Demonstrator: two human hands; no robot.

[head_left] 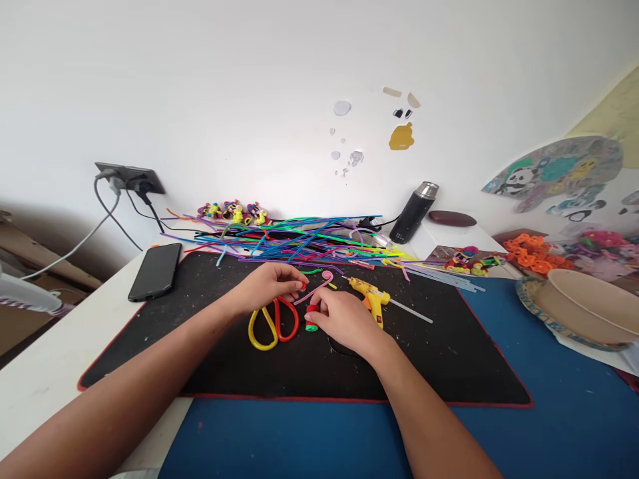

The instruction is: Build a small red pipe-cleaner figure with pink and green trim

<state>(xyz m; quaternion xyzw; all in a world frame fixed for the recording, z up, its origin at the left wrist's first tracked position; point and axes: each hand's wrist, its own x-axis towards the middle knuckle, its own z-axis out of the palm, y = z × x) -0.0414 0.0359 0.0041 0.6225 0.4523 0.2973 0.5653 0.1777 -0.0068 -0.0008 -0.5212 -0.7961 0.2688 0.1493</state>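
Note:
Between the thumb and fingers of my left hand (pixel 272 286) is a small red piece (pixel 303 286), mostly covered by the fingertips. My right hand (pixel 347 316) is closed on a red and green roll of pipe cleaner (pixel 311 319), its green end facing me. The two hands are close together but apart, above the black mat. Just below my left hand lie scissors (pixel 263 329) with one yellow and one red handle; their blades are hidden. A pink pipe cleaner with a coiled end (pixel 327 275) lies beyond the hands. Past my right hand rests a yellow glue gun (pixel 368 294) with a glue stick in its back.
Many coloured pipe cleaners (pixel 299 239) are heaped along the wall. A phone (pixel 156 271) lies at the left, and small figures (pixel 234 211) stand behind. A black flask (pixel 414 213) leans at the back right. A bowl (pixel 594 306) and orange pieces (pixel 532 256) are at the right.

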